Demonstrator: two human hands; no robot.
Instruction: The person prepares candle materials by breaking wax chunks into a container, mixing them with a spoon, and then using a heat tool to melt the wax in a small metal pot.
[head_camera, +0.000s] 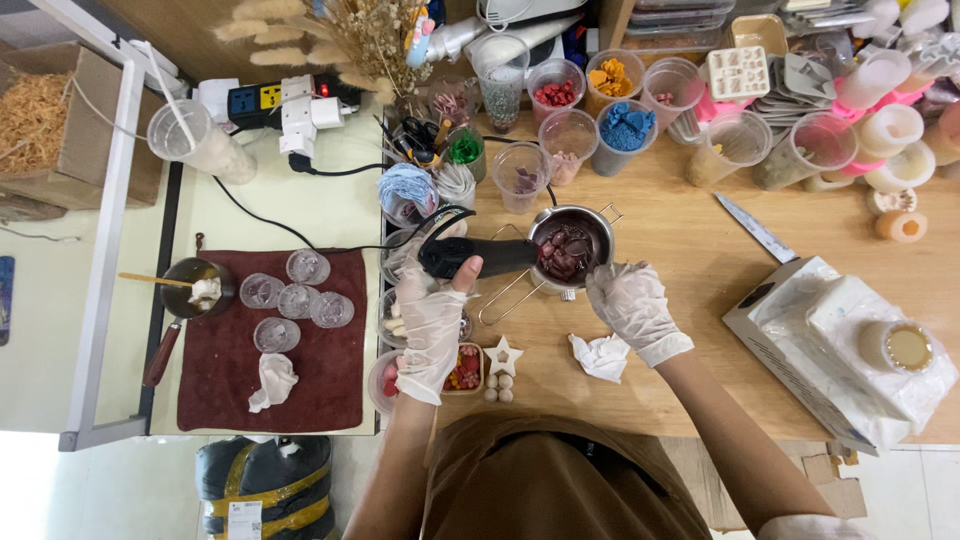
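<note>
Both gloved hands work at the wooden bench (700, 270): the left hand (432, 318) is wrapped around a black heat gun (478, 257) aimed at a small steel pot (570, 248) of dark red pieces, and the right hand (630, 300) rests fingers-curled against the pot's right side. How firmly it grips is unclear. Cups crowd behind; a crumpled tissue (601, 356) lies near the front edge, with bare wood to the right.

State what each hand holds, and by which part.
Left hand grips the black heat gun by its handle. Right hand steadies the metal pot at its rim.
</note>
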